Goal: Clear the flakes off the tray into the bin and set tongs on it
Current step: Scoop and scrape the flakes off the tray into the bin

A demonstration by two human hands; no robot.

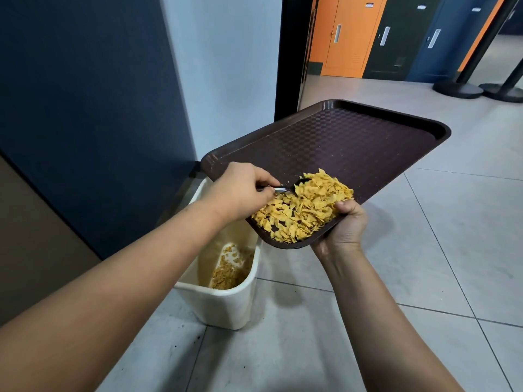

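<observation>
One brown tray [353,142], tilted over one cream bin [226,304], carries a single heap of yellow flakes [305,210] at its 6 o'clock corner. The right hand [346,224] grips that corner; the left hand [240,190] pinches one metal utensil [285,188] touching the heap. More flakes lie inside the bin. Grey floor tiles [424,264]; orange lockers [348,35] at 1 o'clock.

1. We see a dark brown tray [353,140] with a textured surface, tilted, its near corner lowest and hanging over the bin.
2. Yellow flakes [304,207] lie heaped in that near corner.
3. The cream bin [226,304] stands upright on the floor, near left of the tray, with more flakes at its bottom.
</observation>
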